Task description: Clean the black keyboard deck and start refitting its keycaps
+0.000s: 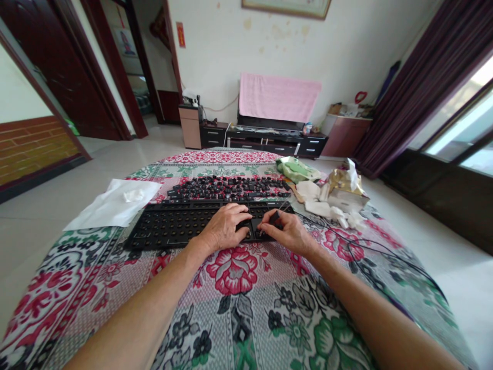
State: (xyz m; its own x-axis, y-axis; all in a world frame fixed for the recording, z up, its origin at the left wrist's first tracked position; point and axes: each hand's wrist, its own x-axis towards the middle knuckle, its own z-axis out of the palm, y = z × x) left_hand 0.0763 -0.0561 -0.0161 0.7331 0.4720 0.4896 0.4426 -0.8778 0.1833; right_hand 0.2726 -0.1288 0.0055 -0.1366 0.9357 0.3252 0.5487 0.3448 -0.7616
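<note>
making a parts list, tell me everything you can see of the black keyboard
The keyboard is long, black and plastic-looking, with rows of bare key sockets. It lies flat on the floral tablecloth, long side across the view, just nearer than the loose black keycaps. The left hand rests on it right of its middle; the right hand holds a small dark object over its right end, contact unclear.

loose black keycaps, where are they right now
In the head view, the loose black keycaps lie scattered on the table just beyond the keyboard's far edge, between the white sheet on the left and white tissues on the right.
</note>
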